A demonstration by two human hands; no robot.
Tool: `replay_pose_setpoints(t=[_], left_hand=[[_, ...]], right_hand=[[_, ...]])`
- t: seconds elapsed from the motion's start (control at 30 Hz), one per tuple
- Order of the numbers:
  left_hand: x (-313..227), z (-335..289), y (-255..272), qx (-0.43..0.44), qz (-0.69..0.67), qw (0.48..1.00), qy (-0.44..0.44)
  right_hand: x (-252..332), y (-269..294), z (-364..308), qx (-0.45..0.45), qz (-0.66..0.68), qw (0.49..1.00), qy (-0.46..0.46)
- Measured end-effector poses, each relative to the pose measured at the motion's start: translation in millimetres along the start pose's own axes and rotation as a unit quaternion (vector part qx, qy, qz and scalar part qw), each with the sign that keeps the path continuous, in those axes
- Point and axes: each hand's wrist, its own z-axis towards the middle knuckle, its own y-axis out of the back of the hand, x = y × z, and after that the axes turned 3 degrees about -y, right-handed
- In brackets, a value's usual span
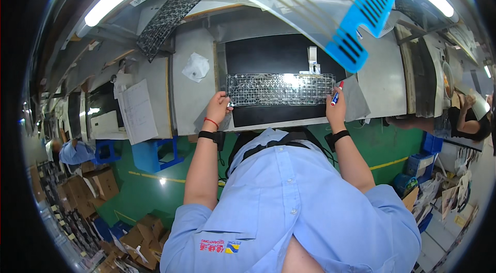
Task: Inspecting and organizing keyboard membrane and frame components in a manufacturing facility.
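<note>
A long, flat keyboard-shaped panel (279, 90), shiny and covered in a grid of small cells, lies level in front of me over a black mat (263, 56). At its left end my left hand (217, 109) pinches the near corner between thumb and fingers. My right hand (336, 111) is at the opposite end, closed round a marker (337, 95) with a red cap and a white-and-blue barrel; it also seems to touch the panel's edge. Just beyond the panel's far right edge stands a small metal block (312, 60).
Crumpled white plastic (196, 67) sits left of the mat, a grey sheet (354, 100) right of it. Overhead at right hangs a blue comb-like piece (337, 46). A dark grid panel (173, 17) leans at upper left. A blue stool (155, 154) stands on the green floor.
</note>
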Motion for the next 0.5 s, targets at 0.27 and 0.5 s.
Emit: replay_pose_setpoints(t=[0.27,0.5], left_hand=[[9,2,20,-0.026,-0.088,0.994,-0.064],[-8,-6,31,-0.004,-0.070,0.997,-0.038]], right_hand=[[31,17,11,-0.068,0.111,0.991,-0.015],[52,39,24,0.016,0.368,0.926,-0.076]])
